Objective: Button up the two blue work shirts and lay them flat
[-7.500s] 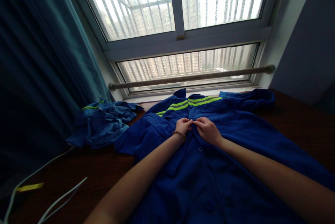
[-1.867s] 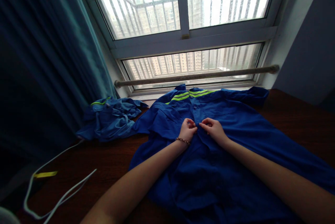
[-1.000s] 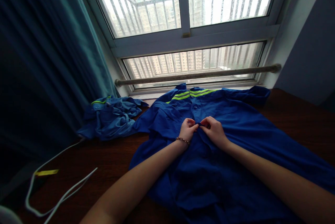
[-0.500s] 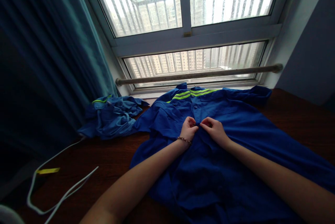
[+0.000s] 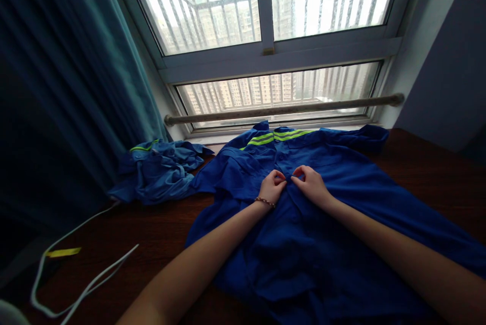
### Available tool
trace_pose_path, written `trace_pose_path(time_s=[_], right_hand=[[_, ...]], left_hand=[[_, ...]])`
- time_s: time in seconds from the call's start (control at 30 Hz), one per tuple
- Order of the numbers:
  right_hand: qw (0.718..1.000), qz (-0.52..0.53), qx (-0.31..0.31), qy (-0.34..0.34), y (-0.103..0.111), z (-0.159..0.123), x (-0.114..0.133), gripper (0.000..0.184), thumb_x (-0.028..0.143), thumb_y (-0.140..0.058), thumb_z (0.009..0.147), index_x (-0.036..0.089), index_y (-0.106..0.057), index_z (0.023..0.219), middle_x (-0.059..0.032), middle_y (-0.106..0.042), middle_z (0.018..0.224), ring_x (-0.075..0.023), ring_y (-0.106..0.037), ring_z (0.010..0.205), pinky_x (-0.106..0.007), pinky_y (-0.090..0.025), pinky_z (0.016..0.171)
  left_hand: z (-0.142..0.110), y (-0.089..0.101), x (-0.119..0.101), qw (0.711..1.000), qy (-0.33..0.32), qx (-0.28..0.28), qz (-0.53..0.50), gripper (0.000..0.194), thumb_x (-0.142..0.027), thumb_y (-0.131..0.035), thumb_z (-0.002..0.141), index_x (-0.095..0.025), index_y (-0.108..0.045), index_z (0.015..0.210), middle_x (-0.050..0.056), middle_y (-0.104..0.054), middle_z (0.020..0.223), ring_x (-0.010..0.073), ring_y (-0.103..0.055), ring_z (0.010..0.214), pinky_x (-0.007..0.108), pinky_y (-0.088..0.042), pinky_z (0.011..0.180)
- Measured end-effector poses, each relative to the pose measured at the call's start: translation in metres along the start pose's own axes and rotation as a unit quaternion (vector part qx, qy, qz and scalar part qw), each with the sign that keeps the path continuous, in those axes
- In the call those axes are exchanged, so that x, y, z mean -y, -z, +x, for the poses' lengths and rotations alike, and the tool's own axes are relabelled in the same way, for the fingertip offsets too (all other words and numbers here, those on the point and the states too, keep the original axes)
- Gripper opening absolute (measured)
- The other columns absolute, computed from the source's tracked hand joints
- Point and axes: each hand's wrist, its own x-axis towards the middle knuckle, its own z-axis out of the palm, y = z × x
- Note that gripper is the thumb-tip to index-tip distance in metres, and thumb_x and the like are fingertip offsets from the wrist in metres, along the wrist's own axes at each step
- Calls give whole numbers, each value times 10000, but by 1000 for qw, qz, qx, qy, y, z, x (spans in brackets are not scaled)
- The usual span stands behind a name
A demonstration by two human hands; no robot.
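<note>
A blue work shirt (image 5: 341, 183) with yellow-green and grey stripes across the chest lies spread out, its collar end toward the window. My left hand (image 5: 272, 187), with a beaded bracelet at the wrist, pinches the front button edge between thumb and fingers. Close by on the other side of that edge, my right hand (image 5: 308, 183) has its thumb and forefinger curled onto the fabric. Between the fingertips the cloth is bunched, and any button there is too small to make out. Buttons show higher up the front.
Left of the shirt sits a crumpled lighter blue garment (image 5: 163, 170) on the dark wooden surface (image 5: 159, 229). A white cable (image 5: 87, 292) with a yellow tag (image 5: 64, 252) lies at lower left. A rail (image 5: 284, 111) crosses the window; a blue curtain (image 5: 125, 62) hangs at left.
My right fingertips have shifted slightly up and away from the left ones, and the thumb and forefinger sit a little looser. The whole view has moved slightly.
</note>
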Motion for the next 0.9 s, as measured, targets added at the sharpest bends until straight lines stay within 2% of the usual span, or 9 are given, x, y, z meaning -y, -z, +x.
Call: trace_pose_path(time_s=[0.1, 0.2, 0.33, 0.47, 0.6, 0.67, 0.73, 0.8, 0.9], right_hand=[[996, -76, 28, 44, 6, -8, 20, 117, 255, -501, 738, 165, -533, 805, -29, -567, 740, -133, -526, 660, -236, -375, 610], [980, -175, 81, 44, 2, -21, 34, 144, 256, -483, 742, 158, -506, 847, -54, -570, 771, -158, -544, 666, -245, -352, 571], [965, -245, 96, 16, -9, -31, 30, 159, 238, -464, 721, 138, -498, 840, -106, -570, 837, -199, -560, 705, -264, -337, 555], [987, -142, 80, -13, -9, -29, 11, 104, 197, -478, 675, 159, -515, 764, -54, -578, 733, -162, -547, 666, -246, -347, 572], [995, 27, 73, -69, -5, -21, -3, 77, 164, -491, 638, 164, -547, 692, -15, -571, 648, -136, -531, 621, -234, -369, 571], [976, 142, 82, -146, -4, -17, -4, 74, 148, -505, 620, 157, -542, 684, 1, -550, 611, -120, -517, 570, -228, -382, 540], [938, 257, 89, -215, -3, -15, -1, 87, 122, -510, 607, 151, -527, 687, 24, -514, 569, -94, -488, 511, -210, -382, 502], [906, 332, 93, -243, -2, -16, 5, 100, 101, -514, 601, 145, -520, 690, 39, -492, 554, -71, -465, 484, -188, -372, 477], [893, 357, 115, -248, -2, -21, 13, 97, 100, -509, 617, 141, -517, 704, 36, -510, 567, -64, -475, 491, -180, -376, 481]], left_hand=[[18, 8, 5, 992, -43, 8, 115, 105, -133, -573, 666, -169, -519, 748, -29, -584, 603, 118, -561, 574, 203, -414, 545], [42, 19, 6, 976, -86, 32, 198, 115, -100, -522, 697, -164, -513, 792, -28, -590, 633, 123, -579, 631, 213, -432, 599], [67, 29, 0, 963, -108, 61, 238, 134, -86, -516, 701, -165, -513, 810, -23, -596, 670, 129, -582, 687, 233, -440, 670], [64, 27, -17, 950, -115, 89, 278, 187, -88, -584, 648, -176, -540, 807, -10, -609, 711, 147, -578, 703, 249, -437, 679], [27, 20, -35, 935, -102, 125, 316, 165, -146, -644, 612, -179, -575, 758, 5, -620, 718, 160, -574, 688, 249, -427, 630], [3, 18, -37, 929, -87, 156, 324, 124, -201, -633, 646, -177, -587, 759, 4, -617, 713, 153, -560, 670, 244, -412, 605], [-19, 19, -36, 928, -76, 172, 322, 138, -233, -640, 650, -175, -592, 767, -1, -605, 724, 138, -529, 634, 236, -394, 574], [-34, 21, -32, 936, -66, 147, 314, 168, -228, -650, 639, -168, -584, 781, -5, -581, 733, 118, -488, 584, 230, -377, 546], [-45, 24, -29, 951, -43, 86, 294, 179, -172, -626, 643, -152, -557, 807, -2, -549, 770, 91, -454, 539, 222, -369, 534]])
